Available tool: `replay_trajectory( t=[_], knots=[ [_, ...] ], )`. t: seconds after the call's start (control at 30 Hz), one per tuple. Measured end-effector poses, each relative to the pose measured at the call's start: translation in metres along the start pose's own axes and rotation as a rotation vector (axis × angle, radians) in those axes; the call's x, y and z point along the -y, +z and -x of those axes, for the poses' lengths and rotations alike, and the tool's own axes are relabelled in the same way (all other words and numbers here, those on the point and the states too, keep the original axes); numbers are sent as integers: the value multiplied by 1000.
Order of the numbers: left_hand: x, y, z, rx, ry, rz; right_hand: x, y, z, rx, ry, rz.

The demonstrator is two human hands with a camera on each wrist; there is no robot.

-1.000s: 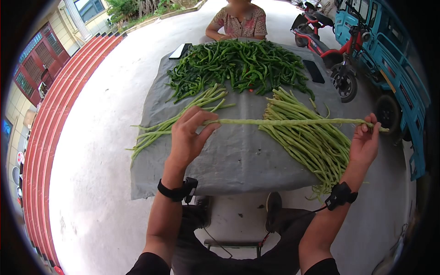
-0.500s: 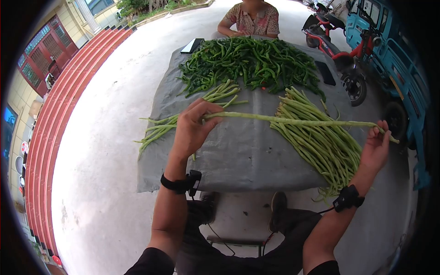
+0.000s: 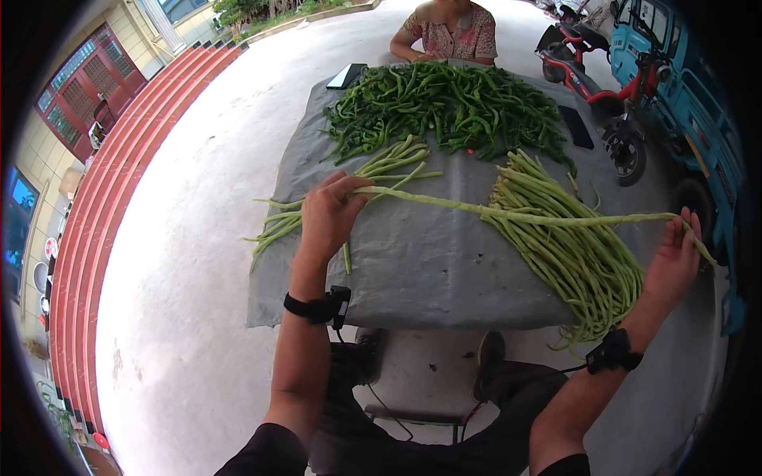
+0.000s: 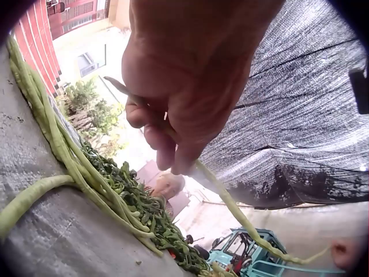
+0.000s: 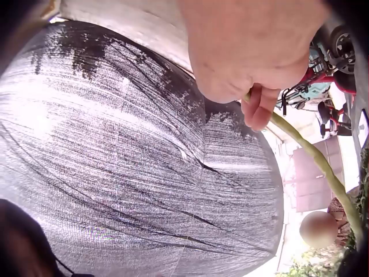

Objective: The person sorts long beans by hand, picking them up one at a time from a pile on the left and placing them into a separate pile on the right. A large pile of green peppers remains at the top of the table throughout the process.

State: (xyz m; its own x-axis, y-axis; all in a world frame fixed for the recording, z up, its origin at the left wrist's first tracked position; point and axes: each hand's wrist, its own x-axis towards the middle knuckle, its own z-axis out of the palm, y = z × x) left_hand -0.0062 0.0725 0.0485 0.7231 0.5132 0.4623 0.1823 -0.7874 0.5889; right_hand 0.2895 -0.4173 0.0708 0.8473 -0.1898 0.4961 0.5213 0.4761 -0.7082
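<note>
A long green bean (image 3: 452, 204) spans the air between my two hands, over the grey sheet (image 3: 405, 278). My left hand (image 3: 327, 213) pinches it near its left end; in the left wrist view a thin tip (image 4: 118, 85) sticks out behind the fingers. With its thumb and fingers my right hand (image 3: 675, 262) grips the other end, whose tip hangs past the hand. Beneath the left hand lies a small spread of long beans (image 3: 274, 230), partly covered by it. One short length of bean (image 3: 347, 258) shows beside the left wrist. A thick pile of long beans (image 3: 571, 246) lies at the right.
Green chili peppers (image 3: 452, 107) are heaped at the far side of the sheet. A dark phone (image 3: 576, 127) and a white-and-black object (image 3: 347, 76) lie near the heap. Across the table sits a person (image 3: 448, 36). A red scooter (image 3: 587, 75) and blue vehicle (image 3: 683, 95) stand right.
The head view has swung left. My hands have spread apart, the left one shifting leftward over the sheet. The short bean length beside the left wrist has come into sight.
</note>
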Motion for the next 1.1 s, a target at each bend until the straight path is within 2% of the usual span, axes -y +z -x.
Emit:
replay_trajectory(
  t=[0.1,0.2,0.3,0.4,0.5,0.6,0.7,0.8,0.9,0.97,1.03,1.1],
  knots=[
    [7,0,-1,6,-22,-29,7,7,2,2,-2,25],
    [14,-2,1,49,-129,162,16,15,7,24,-17,51],
    [20,0,-1,67,-150,428,24,26,13,65,-33,71],
    [16,-10,-3,129,-188,438,30,41,21,105,-36,43],
    [33,-4,-3,58,-99,304,40,55,28,142,-16,-11],
    [29,6,-2,-313,123,-298,51,79,43,224,40,53],
    [9,5,-4,-446,155,-219,47,119,71,374,117,39],
    [-22,18,-3,-306,37,337,46,161,105,538,174,126],
    [-59,24,7,-109,67,548,35,185,132,656,183,203],
    [-84,31,14,-47,174,632,33,194,142,723,157,258],
    [-110,27,24,89,162,651,34,200,149,776,126,323],
    [-128,24,28,131,222,776,34,205,154,799,102,361]
  ],
)
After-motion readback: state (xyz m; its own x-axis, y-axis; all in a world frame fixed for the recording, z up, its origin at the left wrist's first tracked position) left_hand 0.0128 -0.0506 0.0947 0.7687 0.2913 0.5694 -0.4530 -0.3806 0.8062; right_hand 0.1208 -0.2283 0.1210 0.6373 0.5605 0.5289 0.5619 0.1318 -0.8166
